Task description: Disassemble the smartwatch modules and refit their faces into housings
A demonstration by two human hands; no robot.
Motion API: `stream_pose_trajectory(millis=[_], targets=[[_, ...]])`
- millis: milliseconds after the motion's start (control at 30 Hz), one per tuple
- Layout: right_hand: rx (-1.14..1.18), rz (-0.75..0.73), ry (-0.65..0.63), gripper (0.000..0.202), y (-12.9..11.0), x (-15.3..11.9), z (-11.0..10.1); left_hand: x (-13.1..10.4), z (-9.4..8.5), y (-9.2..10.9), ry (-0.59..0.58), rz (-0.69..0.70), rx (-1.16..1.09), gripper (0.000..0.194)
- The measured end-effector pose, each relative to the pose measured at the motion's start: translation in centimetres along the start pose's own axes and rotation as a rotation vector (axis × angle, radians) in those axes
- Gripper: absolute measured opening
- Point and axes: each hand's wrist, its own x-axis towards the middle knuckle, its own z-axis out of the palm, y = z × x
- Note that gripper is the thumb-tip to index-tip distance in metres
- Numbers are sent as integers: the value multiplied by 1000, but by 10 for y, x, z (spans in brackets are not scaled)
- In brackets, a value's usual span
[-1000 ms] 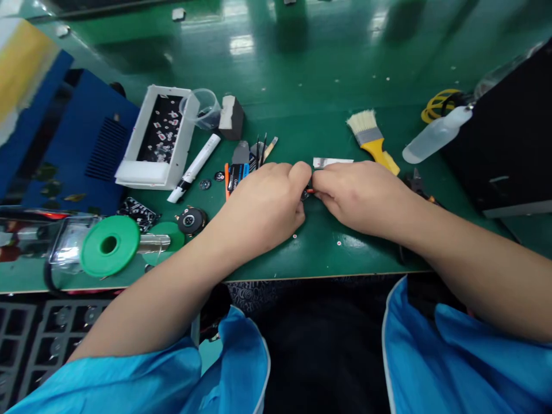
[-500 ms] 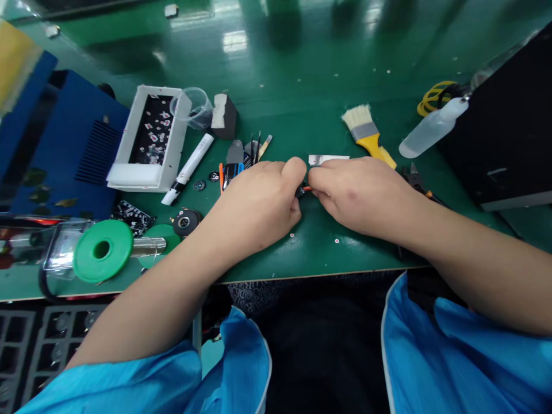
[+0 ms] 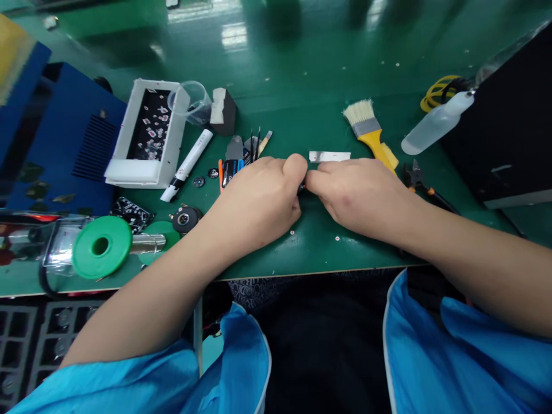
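Both hands meet at mid-tabletop: left hand and right hand pinch one small dark part between their fingertips, grip pressed together. Looks like fine fitting work; next calls for steady, tiny pressure. Brush lies beyond.

Small dark part pinched between two hands on the green bench

A small dark part sat low over the green mat, near the front middle of the bench, caught between the fingertips of the left hand and the right hand. Only a sliver of it showed in the narrow gap where the two hands met; it looked black, with a trace of red-orange at its right side. Its shape and which way it faced could not be made out, the fingers hiding most of it.
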Motion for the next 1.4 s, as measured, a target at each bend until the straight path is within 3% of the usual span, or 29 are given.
stream_pose_trajectory(millis=[167, 467, 600, 800, 1133, 1400], targets=[[1, 54, -54, 34, -2, 2, -4, 0, -2, 3, -28, -18, 14, 30], [83, 43, 34, 31, 8, 3, 3, -1, 0, 2, -21, -13, 54, 28], [-20, 4, 88, 39, -1, 1, -2, -1, -2, 3, -23, -16, 69, 29], [-135, 55, 26, 42, -16, 0, -8, -2, 1, 0, -1, -29, 14, 31], [-34, 68, 44, 39, -3, 4, 0, 1, 0, -1, -37, -78, 5, 36], [1, 56, 58, 40, -4, 5, -5, -5, 9, -2, 68, -53, -20, 44]])
